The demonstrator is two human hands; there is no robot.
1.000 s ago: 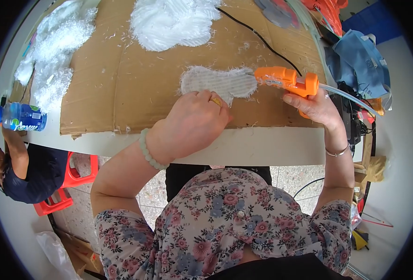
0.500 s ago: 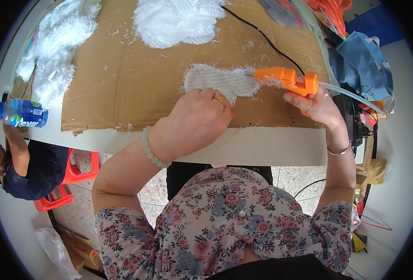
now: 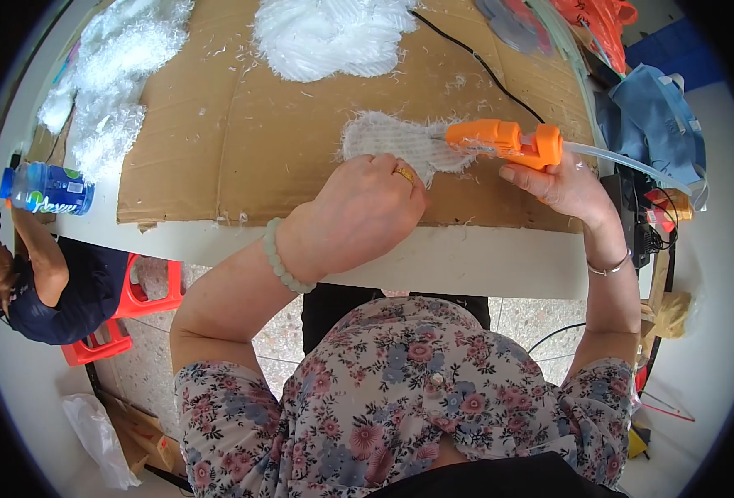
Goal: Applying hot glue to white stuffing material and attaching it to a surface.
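A white, frayed-edged fabric piece with a narrowing right part lies on the brown cardboard. My left hand is closed at its near edge, fingers curled on the fabric; the fingertips are hidden. My right hand grips an orange hot glue gun, its nozzle pointing left over the fabric's right part. A long clear glue stick trails from the gun's back. Whether the nozzle touches the fabric I cannot tell.
A white fluffy pile sits at the far side, with another shaggy heap at left. A black cord crosses the cardboard. Past the left table edge, another person reaches to a blue-capped bottle. A blue cloth bag stands right.
The glue gun's nozzle has moved left, farther over the fabric. My left hand stays closed at the near edge. The whole view has shifted slightly.
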